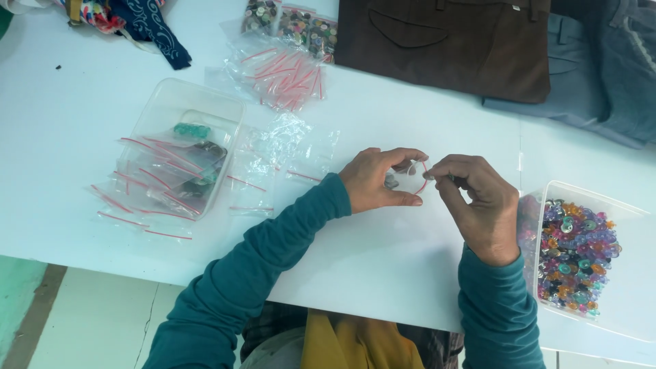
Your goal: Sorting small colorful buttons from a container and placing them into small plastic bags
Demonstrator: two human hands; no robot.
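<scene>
1. A white table (pixel 82 102) carries everything.
2. At left lies a clear plastic tub (pixel 183 147) of red-striped zip bags.
3. More zip bags (pixel 281 68) lie in a loose pile near the far edge.
4. Brown trousers (pixel 451 44) and grey-blue trousers (pixel 601 65) lie at the back right.
5. A clear tub of coloured buttons (pixel 577 256) sits at right.

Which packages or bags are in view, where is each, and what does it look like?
Small clear zip bag: pinched between left hand and right hand, red strip.
Empty zip bags: heaped top centre.
Filled button bags: top edge.
Clear tub: left, bagged buttons.
Clear tub: right, loose colourful buttons.
</scene>
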